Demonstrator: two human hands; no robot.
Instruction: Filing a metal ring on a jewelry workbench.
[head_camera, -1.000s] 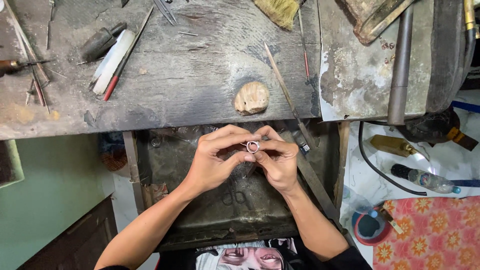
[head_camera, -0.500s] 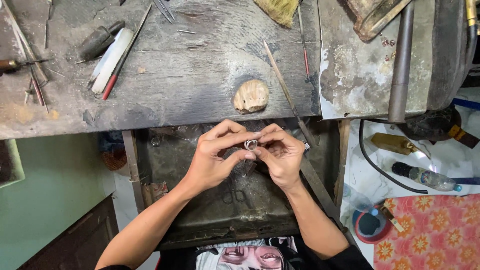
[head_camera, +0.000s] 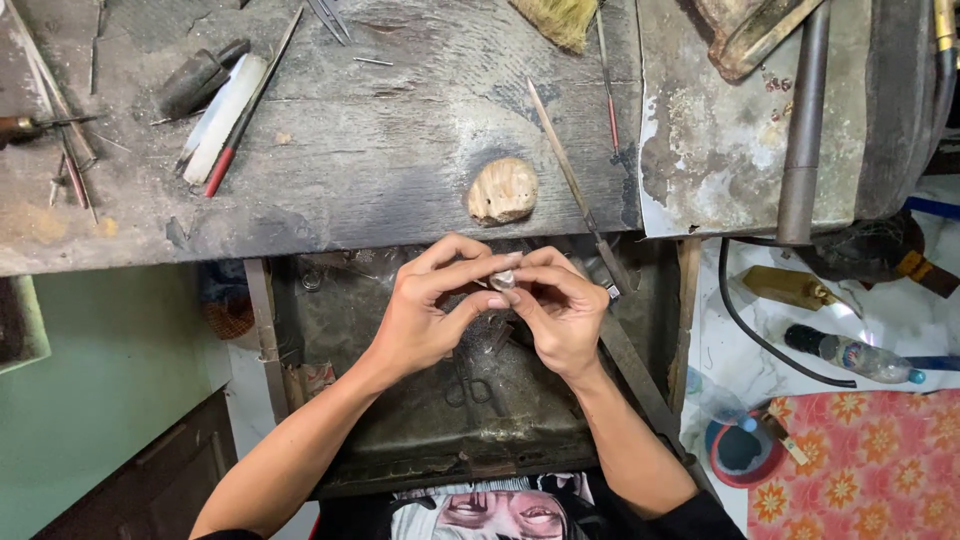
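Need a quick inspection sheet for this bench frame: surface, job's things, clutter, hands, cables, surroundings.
Surface: worn, stained wooden bench; a dark tray sits under its front edge.
Job's things: a small silver ring, pinched between the fingertips of both hands over the tray.
Clutter: wooden peg, brush, thin file, red-tipped tool, metal rod.
Hands: left hand and right hand meet on the ring.
Cables: black hose loops on the floor at right.
Surroundings: plastic bottle, floral mat, green wall.
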